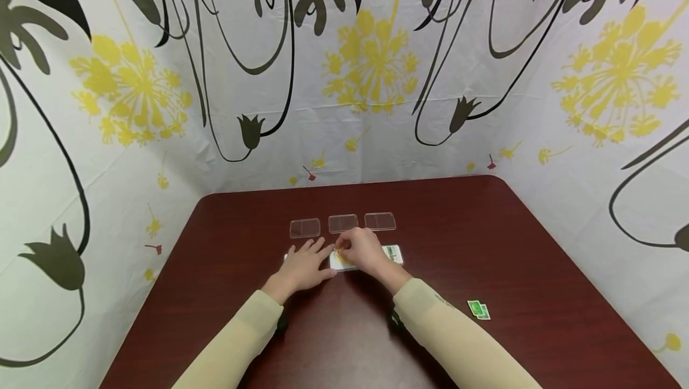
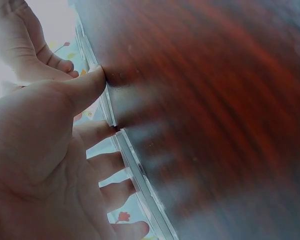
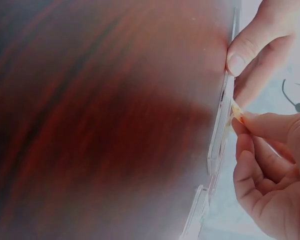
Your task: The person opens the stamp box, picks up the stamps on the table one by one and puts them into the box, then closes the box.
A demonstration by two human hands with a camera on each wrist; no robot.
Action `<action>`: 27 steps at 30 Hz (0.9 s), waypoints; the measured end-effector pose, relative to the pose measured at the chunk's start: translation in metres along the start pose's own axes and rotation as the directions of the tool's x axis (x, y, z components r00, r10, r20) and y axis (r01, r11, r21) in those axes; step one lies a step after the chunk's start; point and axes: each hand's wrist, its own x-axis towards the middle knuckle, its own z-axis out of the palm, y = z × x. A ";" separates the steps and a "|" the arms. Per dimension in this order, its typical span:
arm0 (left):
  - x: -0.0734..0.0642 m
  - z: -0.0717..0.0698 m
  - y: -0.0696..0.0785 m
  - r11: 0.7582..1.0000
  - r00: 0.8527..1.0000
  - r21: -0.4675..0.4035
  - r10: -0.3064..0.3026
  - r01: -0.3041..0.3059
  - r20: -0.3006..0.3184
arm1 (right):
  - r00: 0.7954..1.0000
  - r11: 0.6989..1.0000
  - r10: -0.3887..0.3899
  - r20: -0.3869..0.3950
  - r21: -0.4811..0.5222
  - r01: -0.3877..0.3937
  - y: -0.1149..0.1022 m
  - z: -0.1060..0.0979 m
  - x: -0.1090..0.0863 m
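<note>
A flat white case (image 1: 338, 264) with yellow on top lies on the table between the hands. My left hand (image 1: 302, 266) is spread palm down, its thumb (image 2: 92, 87) touching the near edge of this case and its other fingers over a second case (image 2: 152, 210) to the left, mostly hidden in the head view. My right hand (image 1: 366, 250) pinches a small yellow-orange piece (image 3: 237, 111) between thumb and forefinger, just over the middle case. Whether the piece touches the case is unclear. A third white case (image 1: 395, 254) with green on it shows beyond the right wrist.
Three clear plastic trays or lids, left (image 1: 305, 228), middle (image 1: 343, 223) and right (image 1: 380, 221), lie in a row behind the cases. Two small green-and-white cards (image 1: 478, 309) overlap at the right. A flower-patterned curtain (image 1: 366, 155) stands around the dark red table (image 1: 538, 269).
</note>
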 end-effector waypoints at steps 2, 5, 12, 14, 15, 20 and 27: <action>0.000 0.000 0.000 1.000 1.000 0.000 0.002 -0.002 -0.006 | 1.000 1.000 0.002 0.004 -0.007 -0.002 -0.001 0.001 0.001; 0.000 0.000 0.000 1.000 1.000 0.000 0.002 -0.002 -0.010 | 1.000 1.000 0.003 0.012 -0.031 -0.002 -0.004 0.001 0.003; -0.001 -0.001 0.000 1.000 1.000 0.005 0.005 -0.005 -0.008 | 0.997 0.995 0.043 0.060 -0.089 -0.038 -0.011 0.000 0.006; -0.001 -0.001 0.000 1.000 1.000 0.002 0.005 -0.005 -0.005 | 0.996 0.993 0.060 0.070 -0.105 -0.053 -0.011 0.001 0.006; -0.001 -0.001 0.000 1.000 1.000 0.001 0.005 -0.005 -0.005 | 0.995 0.992 0.066 0.072 -0.110 -0.057 -0.011 0.002 0.006; 0.000 0.001 -0.001 1.000 1.000 -0.002 0.006 -0.006 -0.003 | 0.995 0.990 0.073 0.074 -0.130 -0.063 -0.011 0.004 0.006; 0.000 0.000 -0.001 1.000 1.000 0.007 0.008 -0.008 -0.004 | 0.994 0.988 0.074 0.078 -0.139 -0.063 -0.011 0.003 0.005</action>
